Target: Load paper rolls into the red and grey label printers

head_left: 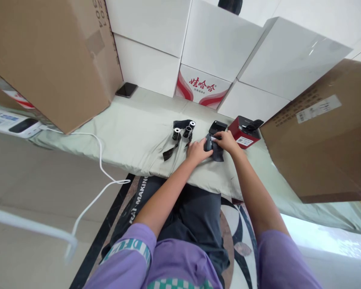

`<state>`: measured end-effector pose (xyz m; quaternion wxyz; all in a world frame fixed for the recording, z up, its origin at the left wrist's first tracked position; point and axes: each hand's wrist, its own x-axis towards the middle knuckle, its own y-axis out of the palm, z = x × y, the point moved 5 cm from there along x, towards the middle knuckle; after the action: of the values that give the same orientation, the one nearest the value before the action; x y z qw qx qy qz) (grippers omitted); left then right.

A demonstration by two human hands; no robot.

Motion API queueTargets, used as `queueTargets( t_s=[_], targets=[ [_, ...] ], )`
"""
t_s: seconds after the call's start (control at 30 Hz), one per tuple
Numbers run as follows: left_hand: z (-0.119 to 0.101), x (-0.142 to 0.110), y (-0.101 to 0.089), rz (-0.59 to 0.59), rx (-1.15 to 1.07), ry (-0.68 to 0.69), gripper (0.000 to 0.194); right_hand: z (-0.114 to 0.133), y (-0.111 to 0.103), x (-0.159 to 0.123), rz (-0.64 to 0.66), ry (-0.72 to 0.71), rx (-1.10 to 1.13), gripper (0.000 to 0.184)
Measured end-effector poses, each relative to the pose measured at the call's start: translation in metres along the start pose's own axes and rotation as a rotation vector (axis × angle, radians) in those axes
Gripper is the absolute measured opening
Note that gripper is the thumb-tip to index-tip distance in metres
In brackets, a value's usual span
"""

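Observation:
My left hand (198, 151) is wrapped round the left side of a small dark grey device (208, 143) on the cloth-covered table. From the right, my right hand (225, 141) pinches at a small white piece (213, 138) at the device's top; its exact kind is hard to make out. A black flap-like part (218, 127) lies just beyond the device, and a dark strip (218, 153) hangs from it toward me. Left of my hands stand small black rolls with white cores, one of them a roll (176, 134) trailing a dark strip (169, 153).
A red and black box (243, 131) stands right of my hands. Large cardboard cartons (60, 60) (325, 140) flank the table, and white boxes (207, 40) are stacked behind. A phone (126, 90) lies back left. A white cable (100, 152) hangs over the front edge from a white device (13, 122).

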<state>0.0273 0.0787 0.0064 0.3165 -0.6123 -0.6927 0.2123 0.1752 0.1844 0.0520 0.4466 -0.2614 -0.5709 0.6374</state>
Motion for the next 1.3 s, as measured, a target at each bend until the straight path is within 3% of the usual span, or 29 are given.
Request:
queueTargets(
  t_s=[0.17, 0.37, 0.43, 0.53, 0.63, 0.73, 0.8, 0.9, 1.0, 1.07, 1.3],
  targets=[
    [-0.001, 0.000, -0.001, 0.026, 0.014, -0.025, 0.063, -0.007, -0.009, -0.002, -0.214, 0.101, 0.074, 0.048],
    [-0.003, -0.004, -0.005, -0.008, -0.011, 0.002, 0.075, -0.008, -0.024, 0.000, -0.439, 0.083, 0.109, 0.045],
    [-0.008, -0.006, -0.009, -0.049, -0.016, 0.092, 0.070, -0.006, -0.022, -0.001, -0.418, 0.066, 0.144, 0.043],
    [-0.016, -0.011, -0.010, -0.070, -0.011, 0.263, 0.037, -0.001, -0.021, -0.010, -0.451, 0.032, 0.200, 0.036],
    [-0.019, -0.012, -0.010, -0.062, -0.028, 0.311, 0.022, 0.001, -0.019, -0.026, -0.476, 0.010, 0.275, 0.030],
    [-0.017, -0.011, -0.014, -0.093, -0.093, 0.277, 0.033, -0.005, -0.008, -0.039, -0.437, 0.046, 0.392, 0.024],
    [-0.015, -0.010, -0.017, -0.121, -0.130, 0.252, 0.047, -0.015, 0.004, -0.043, -0.428, 0.146, 0.548, 0.023],
    [-0.011, -0.008, -0.015, -0.106, -0.130, 0.223, 0.062, -0.034, 0.028, -0.045, -0.405, 0.381, 0.901, 0.046],
    [-0.009, -0.006, -0.008, -0.045, -0.098, 0.204, 0.074, -0.043, 0.045, -0.042, -0.371, 0.476, 1.109, 0.060],
    [-0.009, -0.005, -0.006, -0.020, -0.060, 0.194, 0.076, -0.044, 0.047, -0.039, -0.353, 0.454, 1.132, 0.063],
    [-0.015, -0.005, -0.013, -0.011, 0.116, 0.159, 0.057, -0.045, 0.039, -0.030, -0.287, 0.427, 1.016, 0.067]
  ],
)
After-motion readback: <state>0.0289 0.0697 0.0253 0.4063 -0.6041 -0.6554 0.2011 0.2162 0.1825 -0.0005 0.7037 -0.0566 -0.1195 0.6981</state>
